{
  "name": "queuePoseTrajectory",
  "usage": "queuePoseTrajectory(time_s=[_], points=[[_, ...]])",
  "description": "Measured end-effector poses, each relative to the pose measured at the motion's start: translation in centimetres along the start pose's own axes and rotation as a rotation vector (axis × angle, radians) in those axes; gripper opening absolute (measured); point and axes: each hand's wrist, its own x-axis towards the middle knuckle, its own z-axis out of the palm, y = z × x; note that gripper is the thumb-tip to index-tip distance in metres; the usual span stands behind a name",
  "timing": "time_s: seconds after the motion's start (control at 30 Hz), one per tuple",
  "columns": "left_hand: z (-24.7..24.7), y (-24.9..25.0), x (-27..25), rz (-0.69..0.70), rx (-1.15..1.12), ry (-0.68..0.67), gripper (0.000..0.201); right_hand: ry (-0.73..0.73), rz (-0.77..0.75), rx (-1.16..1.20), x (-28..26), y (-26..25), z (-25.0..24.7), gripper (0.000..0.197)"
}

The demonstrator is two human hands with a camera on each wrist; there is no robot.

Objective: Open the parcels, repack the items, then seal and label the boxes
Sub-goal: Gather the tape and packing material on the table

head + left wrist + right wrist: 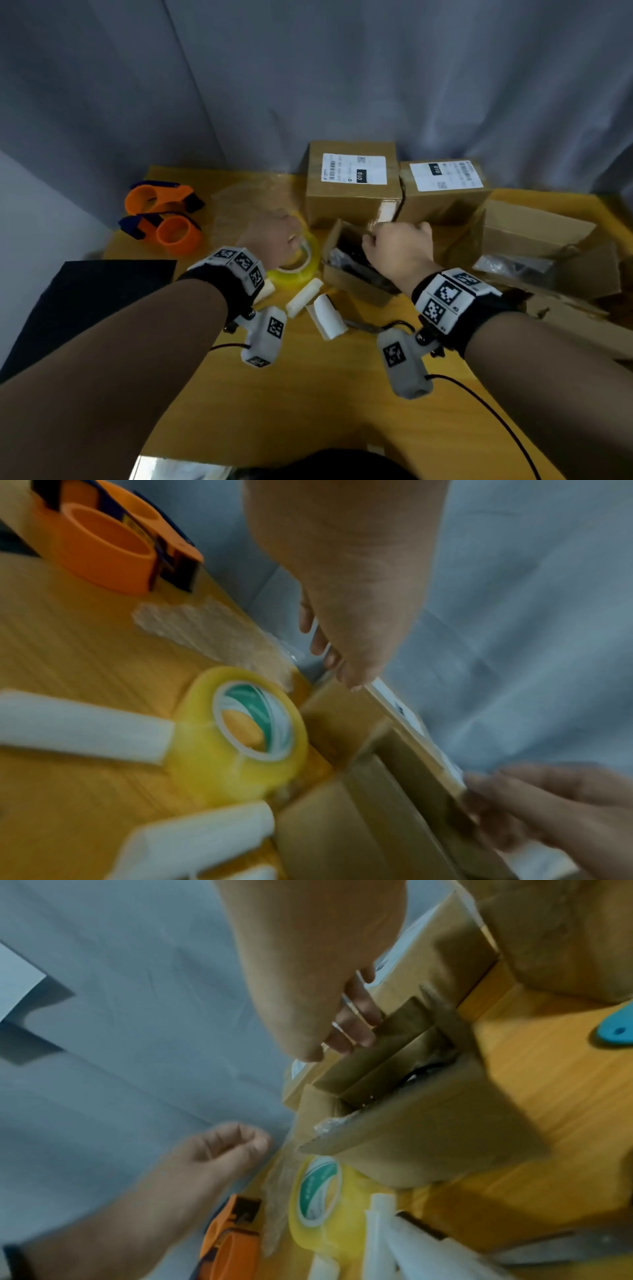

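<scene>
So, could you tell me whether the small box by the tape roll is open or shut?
Open: the small box has its flaps up, dark contents showing inside.

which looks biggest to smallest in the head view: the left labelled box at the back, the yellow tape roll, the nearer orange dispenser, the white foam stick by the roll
1. Labelled box
2. Orange dispenser and yellow tape roll: look alike, and the left hand covers part of the roll, so unranked
3. White foam stick
</scene>
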Motion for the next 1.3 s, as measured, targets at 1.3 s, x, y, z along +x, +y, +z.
queuePoseTrajectory(time_s=[1.3], points=[[2.2, -11.0, 0.6, -0.277, -0.257, 0.062, 0.032, 0.050, -0.202, 0.158, 1.8, -11.4, 3.2, 0.024]])
